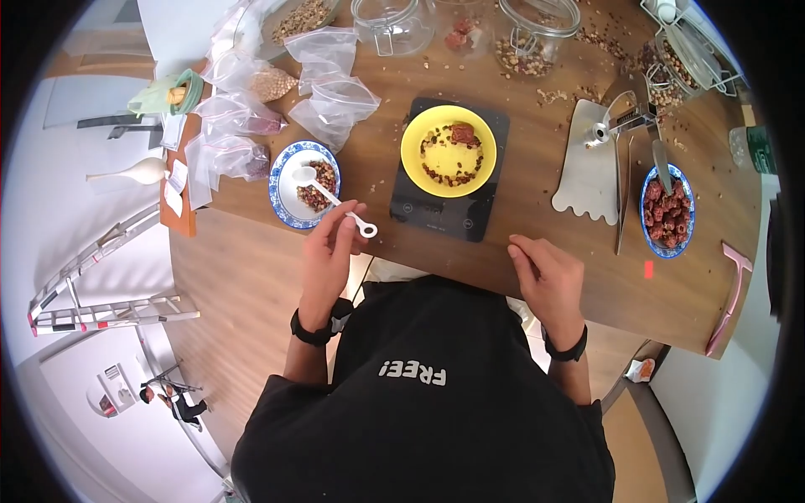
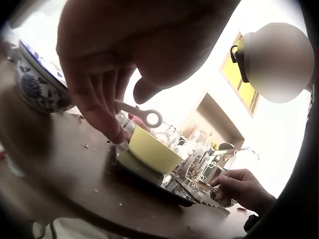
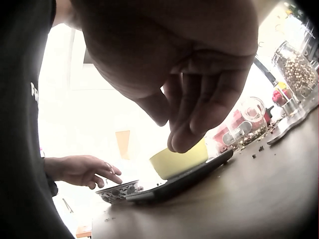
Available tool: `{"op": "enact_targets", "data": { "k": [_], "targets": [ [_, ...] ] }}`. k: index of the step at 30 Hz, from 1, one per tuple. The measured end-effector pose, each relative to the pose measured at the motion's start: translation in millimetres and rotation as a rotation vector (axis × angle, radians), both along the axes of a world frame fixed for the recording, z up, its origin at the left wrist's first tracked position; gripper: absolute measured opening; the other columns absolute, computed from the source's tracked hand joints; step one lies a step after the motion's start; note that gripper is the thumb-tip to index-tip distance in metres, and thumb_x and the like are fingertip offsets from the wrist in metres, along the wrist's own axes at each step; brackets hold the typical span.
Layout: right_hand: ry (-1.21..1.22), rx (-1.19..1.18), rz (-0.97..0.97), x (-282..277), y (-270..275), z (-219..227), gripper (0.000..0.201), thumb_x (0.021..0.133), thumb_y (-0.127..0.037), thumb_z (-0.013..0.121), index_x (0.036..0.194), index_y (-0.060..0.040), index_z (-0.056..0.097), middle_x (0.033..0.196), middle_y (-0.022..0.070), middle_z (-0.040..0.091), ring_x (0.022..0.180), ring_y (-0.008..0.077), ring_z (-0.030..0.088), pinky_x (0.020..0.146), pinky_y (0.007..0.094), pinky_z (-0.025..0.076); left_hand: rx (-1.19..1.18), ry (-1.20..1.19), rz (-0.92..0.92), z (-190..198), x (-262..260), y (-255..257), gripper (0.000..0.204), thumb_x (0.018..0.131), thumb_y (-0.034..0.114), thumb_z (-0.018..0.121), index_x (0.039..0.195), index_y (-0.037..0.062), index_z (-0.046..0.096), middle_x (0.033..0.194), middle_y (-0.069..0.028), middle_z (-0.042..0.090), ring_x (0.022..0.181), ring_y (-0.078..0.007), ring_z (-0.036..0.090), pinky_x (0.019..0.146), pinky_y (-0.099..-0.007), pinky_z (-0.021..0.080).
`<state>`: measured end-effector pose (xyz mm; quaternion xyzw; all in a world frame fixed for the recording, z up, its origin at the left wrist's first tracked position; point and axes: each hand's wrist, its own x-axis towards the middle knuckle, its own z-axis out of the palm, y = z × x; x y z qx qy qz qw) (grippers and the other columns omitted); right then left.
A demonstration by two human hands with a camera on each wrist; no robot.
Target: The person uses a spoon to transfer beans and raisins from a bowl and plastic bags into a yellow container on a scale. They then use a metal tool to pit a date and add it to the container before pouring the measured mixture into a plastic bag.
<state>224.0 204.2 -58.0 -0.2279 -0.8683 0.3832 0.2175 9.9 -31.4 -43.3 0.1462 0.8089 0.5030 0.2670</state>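
A white spoon [image 1: 323,189] is pinched in my left hand [image 1: 331,251], its bowl over the small mixed pieces in the blue-and-white bowl [image 1: 282,201]. The spoon's ring end [image 2: 153,118] sticks out past the thumb in the left wrist view. My right hand [image 1: 549,281] hangs near the table's front edge, fingers loosely bent, holding nothing. Between the hands, a yellow bowl [image 1: 453,176] stands on a black scale [image 1: 436,220]; dark small pieces and one larger red piece lie in it. The right wrist view shows the yellow bowl [image 3: 179,160] beyond my right fingers.
Plastic bags [image 1: 331,92] lie at the back left, glass jars [image 1: 390,29] along the back. At right are a metal scraper [image 1: 583,168], tweezers [image 1: 623,201], an oval dish of red dried fruit [image 1: 668,220] and a pink tool [image 1: 731,293]. Crumbs are scattered on the table [image 1: 537,201].
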Motion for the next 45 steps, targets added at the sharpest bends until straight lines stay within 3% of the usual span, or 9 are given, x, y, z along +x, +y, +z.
{"op": "enact_targets", "data": {
  "k": [9, 14, 18, 22, 27, 31, 33, 38, 45],
  "targets": [
    [0.059, -0.113, 0.11, -4, -9, 12, 0.029, 0.082, -0.01, 0.08, 0.11, -0.0058, 0.072, 0.078, 0.0066, 0.069, 0.062, 0.0207, 0.066, 0.057, 0.0303, 0.052, 0.231, 0.293, -0.093, 24, 28, 31, 0.035, 0.101, 0.004, 0.055, 0.135, -0.0025, 0.059, 0.11, -0.0108, 0.073, 0.082, -0.0101, 0.066, 0.072, -0.0257, 0.055],
    [0.292, -0.615, 0.172, -13, -15, 20, 0.064, 0.078, -0.009, 0.085, 0.135, 0.0004, 0.058, 0.099, 0.0097, 0.073, 0.078, 0.0161, 0.07, 0.071, 0.0291, 0.058, 0.308, 0.454, -0.455, 35, 46, 84, 0.04, 0.093, -0.003, 0.058, 0.133, -0.0034, 0.06, 0.104, -0.0181, 0.072, 0.085, -0.0249, 0.074, 0.074, -0.0328, 0.057],
    [0.534, -0.685, -0.049, -14, -23, 2, 0.053, 0.084, -0.006, 0.081, 0.132, 0.0028, 0.06, 0.108, 0.0139, 0.072, 0.092, 0.0164, 0.069, 0.082, 0.0291, 0.055, 0.379, 0.448, -0.63, 35, 61, 114, 0.05, 0.09, -0.01, 0.051, 0.139, -0.0032, 0.054, 0.113, -0.0186, 0.07, 0.092, -0.0275, 0.074, 0.08, -0.0333, 0.057],
    [0.598, -0.542, -0.203, -10, -19, -6, 0.025, 0.091, -0.004, 0.073, 0.114, 0.0042, 0.066, 0.104, 0.0137, 0.072, 0.09, 0.0162, 0.069, 0.075, 0.0265, 0.054, 0.482, 0.426, -0.622, 33, 75, 127, 0.052, 0.089, -0.01, 0.053, 0.141, -0.0037, 0.051, 0.121, -0.0189, 0.068, 0.091, -0.0308, 0.073, 0.081, -0.0335, 0.058],
    [0.629, -0.457, -0.204, -18, -3, 8, 0.011, 0.092, 0.0, 0.068, 0.102, 0.0047, 0.066, 0.092, 0.0127, 0.07, 0.071, 0.015, 0.066, 0.063, 0.0259, 0.052, 0.302, 0.245, -0.653, 35, 55, 110, 0.046, 0.093, -0.006, 0.055, 0.138, -0.0052, 0.052, 0.116, -0.016, 0.07, 0.086, -0.0197, 0.072, 0.075, -0.0297, 0.057],
    [0.512, -0.041, -0.017, -30, 17, 29, 0.014, 0.086, 0.005, 0.068, 0.099, 0.0013, 0.067, 0.085, 0.013, 0.068, 0.062, 0.0168, 0.063, 0.055, 0.0268, 0.048, 0.29, 0.605, -0.243, 17, 6, 100, 0.039, 0.091, 0.001, 0.066, 0.13, -0.0004, 0.061, 0.078, -0.0065, 0.062, 0.056, -0.0108, 0.055, 0.051, -0.0269, 0.046],
    [0.409, 0.16, 0.106, -35, 25, 41, 0.015, 0.082, 0.002, 0.071, 0.097, -0.0017, 0.068, 0.084, 0.0093, 0.068, 0.059, 0.0179, 0.062, 0.052, 0.0277, 0.047, 0.244, 0.586, -0.182, 12, -6, 99, 0.039, 0.092, 0.004, 0.067, 0.129, -0.0006, 0.06, 0.078, -0.0064, 0.058, 0.057, -0.0124, 0.053, 0.053, -0.0284, 0.046],
    [0.216, 0.435, 0.293, -63, 34, 73, 0.021, 0.075, -0.004, 0.071, 0.095, -0.0068, 0.067, 0.083, 0.0034, 0.062, 0.064, 0.0223, 0.063, 0.051, 0.0328, 0.048, -0.19, 0.69, -0.311, 8, -33, 102, 0.046, 0.096, 0.028, 0.064, 0.132, 0.0008, 0.055, 0.086, -0.0155, 0.064, 0.072, -0.0358, 0.065, 0.064, -0.0451, 0.051],
    [0.078, 0.435, 0.404, -99, 34, 96, 0.011, 0.085, -0.015, 0.069, 0.095, -0.0103, 0.067, 0.089, 0.0027, 0.066, 0.079, 0.0234, 0.067, 0.058, 0.0379, 0.051, -0.203, 0.441, -0.465, -8, -54, 113, 0.032, 0.096, 0.02, 0.057, 0.124, 0.0027, 0.057, 0.087, -0.0252, 0.069, 0.083, -0.0474, 0.065, 0.072, -0.0548, 0.05]
  ]
}}
